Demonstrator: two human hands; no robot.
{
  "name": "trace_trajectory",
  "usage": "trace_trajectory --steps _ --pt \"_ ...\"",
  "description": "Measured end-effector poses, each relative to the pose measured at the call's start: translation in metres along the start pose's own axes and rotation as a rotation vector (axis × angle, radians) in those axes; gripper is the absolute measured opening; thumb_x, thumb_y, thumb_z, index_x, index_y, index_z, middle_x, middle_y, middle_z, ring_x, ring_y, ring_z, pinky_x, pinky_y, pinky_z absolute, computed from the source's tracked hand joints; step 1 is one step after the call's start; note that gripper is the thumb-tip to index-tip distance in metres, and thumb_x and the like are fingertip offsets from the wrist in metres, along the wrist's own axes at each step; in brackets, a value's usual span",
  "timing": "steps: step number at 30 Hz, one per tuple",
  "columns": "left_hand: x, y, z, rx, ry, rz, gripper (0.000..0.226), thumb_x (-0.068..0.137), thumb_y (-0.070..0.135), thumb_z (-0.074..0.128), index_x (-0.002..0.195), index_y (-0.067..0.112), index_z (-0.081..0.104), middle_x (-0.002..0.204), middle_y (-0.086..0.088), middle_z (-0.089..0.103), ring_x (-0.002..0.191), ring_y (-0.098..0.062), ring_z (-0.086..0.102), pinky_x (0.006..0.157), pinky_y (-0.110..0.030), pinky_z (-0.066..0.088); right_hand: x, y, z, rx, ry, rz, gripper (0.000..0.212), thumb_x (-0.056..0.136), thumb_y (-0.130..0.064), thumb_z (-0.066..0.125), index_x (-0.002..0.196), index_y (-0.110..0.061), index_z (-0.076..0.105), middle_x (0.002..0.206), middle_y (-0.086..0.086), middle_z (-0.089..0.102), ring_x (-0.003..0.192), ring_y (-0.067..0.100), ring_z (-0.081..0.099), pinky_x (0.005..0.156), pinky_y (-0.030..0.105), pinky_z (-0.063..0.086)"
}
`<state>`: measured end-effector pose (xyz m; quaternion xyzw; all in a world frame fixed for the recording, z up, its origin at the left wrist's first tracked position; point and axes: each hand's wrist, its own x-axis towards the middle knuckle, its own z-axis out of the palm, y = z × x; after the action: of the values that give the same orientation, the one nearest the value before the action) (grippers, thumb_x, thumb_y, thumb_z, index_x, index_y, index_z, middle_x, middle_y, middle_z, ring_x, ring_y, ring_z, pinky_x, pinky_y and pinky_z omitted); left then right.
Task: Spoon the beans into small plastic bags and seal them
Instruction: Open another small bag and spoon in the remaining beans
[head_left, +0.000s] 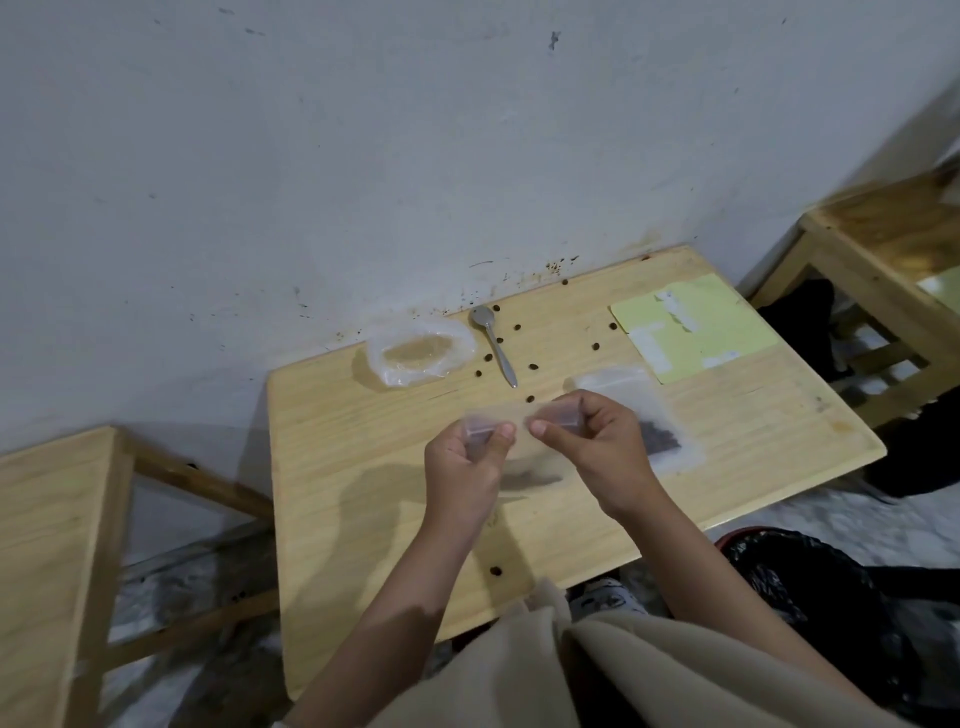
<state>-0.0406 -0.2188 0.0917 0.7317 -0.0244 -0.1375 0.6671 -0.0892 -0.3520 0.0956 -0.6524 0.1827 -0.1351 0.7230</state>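
Over the middle of the wooden table (363, 519) my left hand (465, 462) and my right hand (597, 447) each pinch one end of the top edge of a small clear plastic bag (522, 447), which hangs between them with dark beans at its bottom. Just right of my right hand a second clear bag (660, 436) with dark beans lies flat. A metal spoon (496, 343) lies near the wall, bowl pointing away. Several loose beans (532, 366) are scattered around it, and one bean (496, 570) sits near the front edge.
A crumpled clear plastic bag (421, 351) lies at the back left beside the spoon. A yellow-green packet (693, 327) lies at the back right. Wooden furniture (57, 545) stands left and a wooden stool (883, 249) right. A black-lined bin (810, 582) sits at lower right.
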Motion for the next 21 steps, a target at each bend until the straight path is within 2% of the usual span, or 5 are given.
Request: trace_trajectory --steps 6,11,13,16,21 --pt "0.011 0.005 0.017 -0.214 -0.002 -0.105 0.008 0.079 0.013 0.072 0.072 0.009 0.071 0.074 -0.006 0.069 0.075 -0.015 0.065 0.075 -0.029 0.053 0.021 -0.008 -0.018 -0.012 0.099 0.019 0.018 0.071 0.0 0.077 0.071 -0.015 0.067 0.066 -0.005 0.068 0.065 0.008 0.063 0.065 0.023 0.054" --pt "0.022 0.01 0.045 -0.281 0.048 -0.103 0.02 0.081 0.01 0.069 0.062 0.015 0.072 0.073 -0.002 0.072 0.078 -0.014 0.067 0.078 -0.027 0.052 0.039 -0.014 -0.046 0.188 0.123 0.113 0.02 0.069 0.003 0.075 0.081 -0.012 0.069 0.069 0.006 0.065 0.065 0.015 0.063 0.063 0.026 0.054" --pt "0.03 0.012 0.056 -0.274 0.06 -0.105 0.016 0.08 0.011 0.07 0.064 0.014 0.074 0.072 -0.001 0.071 0.077 -0.014 0.066 0.077 -0.029 0.051 0.047 -0.015 -0.059 0.226 0.144 0.135 0.02 0.07 0.003 0.074 0.081 -0.014 0.069 0.068 0.007 0.06 0.064 0.016 0.061 0.062 0.026 0.053" --pt "0.037 0.011 0.075 -0.293 0.041 -0.158 0.009 0.081 0.012 0.068 0.076 0.01 0.074 0.075 -0.002 0.072 0.077 -0.013 0.067 0.077 -0.03 0.053 0.06 -0.015 -0.077 0.166 0.141 0.112 0.023 0.071 0.006 0.073 0.081 -0.014 0.068 0.058 -0.001 0.057 0.059 0.013 0.061 0.062 0.025 0.053" --pt "0.046 0.0 0.1 -0.226 -0.083 -0.265 0.022 0.093 0.024 0.053 0.091 0.013 0.072 0.083 -0.005 0.073 0.076 -0.018 0.068 0.071 -0.033 0.057 0.081 -0.014 -0.107 0.102 0.202 0.093 0.026 0.071 0.005 0.075 0.088 -0.012 0.068 0.051 -0.004 0.063 0.059 0.012 0.068 0.067 0.021 0.055"
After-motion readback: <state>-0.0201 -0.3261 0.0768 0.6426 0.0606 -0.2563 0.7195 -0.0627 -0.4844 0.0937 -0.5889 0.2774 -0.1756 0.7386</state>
